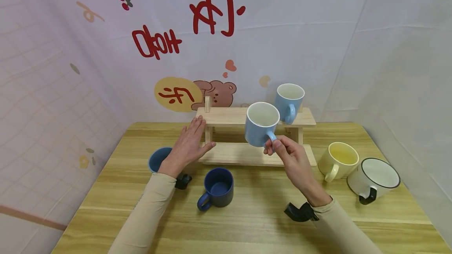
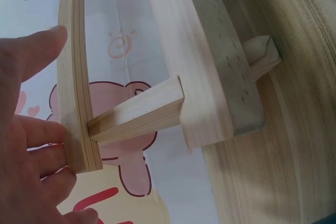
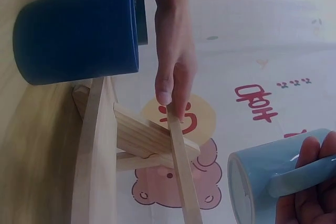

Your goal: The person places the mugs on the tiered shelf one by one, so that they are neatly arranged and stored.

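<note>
In the head view my right hand (image 1: 291,160) grips the handle of a light blue mug (image 1: 257,128), held upright in front of the upper board. The mug's pale blue side (image 3: 262,169) shows in the right wrist view, fingers curled about its handle. My left hand (image 1: 188,144) rests against the left end of the wooden two-tier rack's upper board (image 1: 226,116), fingers extended and thumb spread. In the left wrist view, the thumb and fingers touch that board (image 2: 79,150). A second light blue mug (image 1: 289,103) stands on the upper board's right end.
A dark blue mug (image 1: 219,187) stands before the rack. Another blue mug (image 1: 159,159) is partly hidden behind my left hand. On the right are a yellow mug (image 1: 337,162) and a white, black-rimmed mug (image 1: 374,179). The lower board (image 1: 240,154) sits just above the wooden table (image 1: 254,222).
</note>
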